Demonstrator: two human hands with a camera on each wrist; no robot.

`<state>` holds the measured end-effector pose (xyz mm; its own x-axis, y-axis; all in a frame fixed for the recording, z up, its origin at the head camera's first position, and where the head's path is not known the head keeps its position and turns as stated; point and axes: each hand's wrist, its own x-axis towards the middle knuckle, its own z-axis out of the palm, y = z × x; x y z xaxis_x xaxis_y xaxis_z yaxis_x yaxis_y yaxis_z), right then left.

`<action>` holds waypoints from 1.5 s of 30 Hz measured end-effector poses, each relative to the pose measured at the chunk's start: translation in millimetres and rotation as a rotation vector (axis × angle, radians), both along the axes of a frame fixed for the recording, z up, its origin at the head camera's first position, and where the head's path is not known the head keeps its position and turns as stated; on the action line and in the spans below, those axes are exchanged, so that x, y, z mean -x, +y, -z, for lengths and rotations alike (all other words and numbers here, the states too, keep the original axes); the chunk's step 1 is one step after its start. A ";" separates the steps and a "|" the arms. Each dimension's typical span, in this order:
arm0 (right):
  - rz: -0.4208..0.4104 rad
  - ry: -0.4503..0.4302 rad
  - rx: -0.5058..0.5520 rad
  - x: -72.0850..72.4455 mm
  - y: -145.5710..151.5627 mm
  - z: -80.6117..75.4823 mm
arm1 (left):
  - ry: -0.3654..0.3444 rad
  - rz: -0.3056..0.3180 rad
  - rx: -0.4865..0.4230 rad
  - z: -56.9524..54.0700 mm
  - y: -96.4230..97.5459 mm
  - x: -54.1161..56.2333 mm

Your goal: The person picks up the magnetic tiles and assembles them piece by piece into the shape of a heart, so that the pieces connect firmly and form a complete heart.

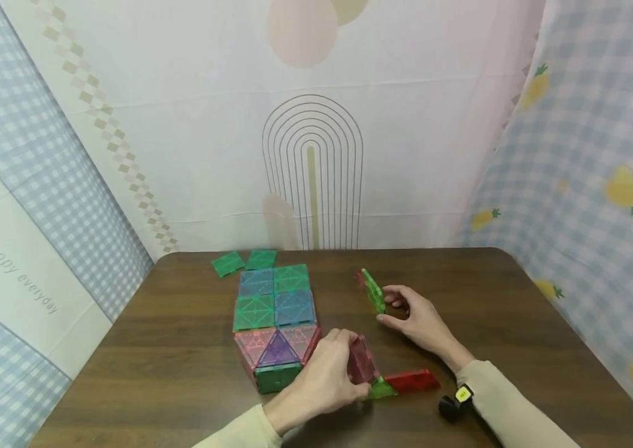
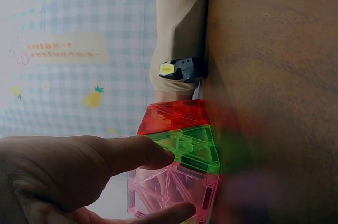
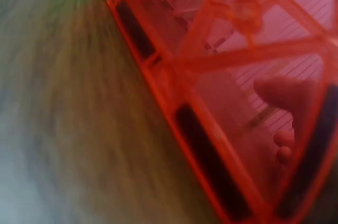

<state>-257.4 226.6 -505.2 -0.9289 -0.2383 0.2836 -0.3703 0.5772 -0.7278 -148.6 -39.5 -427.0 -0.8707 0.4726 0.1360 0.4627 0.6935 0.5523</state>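
Note:
My left hand [image 1: 324, 373] grips an upright pink magnetic tile [image 1: 361, 361], its fingertips at the far edge. In the left wrist view, the thumb lies over a green triangular tile [image 2: 193, 147] joined to the pink one. A red tile [image 2: 171, 117] continues that row. My right hand [image 1: 417, 317] is beside another standing green tile [image 1: 374, 291], thumb and fingers spread apart around its near side. Behind that tile shows a small part of a reddish one [image 1: 359, 279]. The red tile fills much of the right wrist view, with right fingers [image 3: 288, 97] visible through it.
Left of my hands stands a low block of magnetic tiles, with green and blue squares [image 1: 294, 308] on top and a purple triangle [image 1: 279, 350] between pink ones. Two loose green squares [image 1: 227, 264] lie behind it. A black wrist device [image 1: 451, 407] sits by the right sleeve.

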 end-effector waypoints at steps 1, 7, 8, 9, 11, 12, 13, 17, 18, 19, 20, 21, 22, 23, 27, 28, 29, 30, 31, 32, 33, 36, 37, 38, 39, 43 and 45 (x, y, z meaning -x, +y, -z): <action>0.002 0.011 -0.009 0.2 -0.4 0.6 | 0.000 0.002 0.003 0.1 0.1 0.1; 0.006 0.074 -0.052 1.2 -0.1 -0.6 | 0.035 0.008 0.019 0.7 0.3 1.0; 0.007 0.083 -0.054 1.4 0.1 -1.0 | 0.041 0.008 0.019 1.0 0.3 1.2; 0.011 0.090 -0.057 1.3 0.4 -1.5 | 0.044 0.009 0.018 1.2 0.3 1.3; 0.013 0.099 -0.053 0.9 1.7 -1.6 | 0.040 0.011 0.011 2.0 0.2 1.4; 0.018 0.099 -0.050 0.4 2.4 -1.4 | 0.032 0.010 0.005 2.5 0.0 1.5; 0.022 0.100 -0.046 0.0 3.0 -1.0 | 0.022 0.010 -0.004 3.3 -0.2 1.5; 0.034 0.077 -0.032 -2.1 7.7 1.1 | -0.042 0.004 -0.057 6.8 -1.3 1.6; 0.036 0.073 -0.028 -3.1 9.2 1.1 | -0.060 0.003 -0.074 7.7 -1.5 1.6; 0.040 0.070 -0.027 -3.8 11.4 1.6 | -0.076 0.003 -0.091 8.6 -1.6 1.6; 0.046 0.068 -0.025 -4.9 13.9 1.9 | -0.088 0.003 -0.106 9.3 -1.6 1.7; 0.052 0.067 -0.025 -6.2 16.8 2.1 | -0.099 0.004 -0.122 10.1 -1.6 1.8; 0.058 0.070 -0.027 -7.4 19.9 2.0 | -0.106 0.005 -0.136 10.7 -1.4 2.0; 0.063 0.072 -0.028 -8.8 23.4 1.7 | -0.109 0.007 -0.149 11.1 -1.3 2.3; 0.075 0.060 -0.029 -16.0 39.3 -0.1 | -0.097 0.014 -0.178 11.9 -0.3 4.2; 0.073 0.055 -0.029 -18.2 43.2 -0.7 | -0.094 0.016 -0.182 11.9 0.0 4.6; 0.069 0.051 -0.028 -20.8 46.9 -1.2 | -0.094 0.018 -0.187 11.8 0.2 5.0; 0.064 0.050 -0.026 -23.3 50.1 -1.8 | -0.096 0.021 -0.191 11.7 0.5 5.4; 0.055 0.047 -0.027 -25.9 53.1 -2.1 | -0.100 0.022 -0.195 11.6 0.8 5.4; 0.044 0.045 -0.025 -28.6 55.7 -2.2 | -0.102 0.024 -0.195 11.5 1.1 5.6; 0.031 0.044 -0.024 -31.2 57.7 -2.3 | -0.106 0.026 -0.197 11.6 1.4 5.6; -0.010 0.036 -0.021 -38.6 60.6 -1.8 | -0.112 0.030 -0.194 11.5 2.0 5.7; -0.026 0.027 -0.019 -40.9 60.9 -1.7 | -0.114 0.032 -0.195 11.5 2.1 5.8; -0.040 0.020 -0.018 -43.3 60.8 -1.9 | -0.116 0.034 -0.194 11.7 2.1 5.9; -0.053 0.015 -0.017 -45.5 60.2 -2.1 | -0.119 0.037 -0.196 11.9 2.1 5.9; -0.100 -0.004 -0.013 -53.1 57.2 -4.6 | -0.121 0.046 -0.198 12.8 1.4 6.2; -0.116 -0.006 -0.014 -54.8 55.6 -5.4 | -0.117 0.050 -0.195 13.2 1.1 6.3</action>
<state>-202.7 282.3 -499.7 -0.8965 -0.3483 0.2740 -0.4308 0.5406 -0.7226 -154.9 -38.4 -440.2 -0.8619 0.4906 0.1279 0.4186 0.5463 0.7255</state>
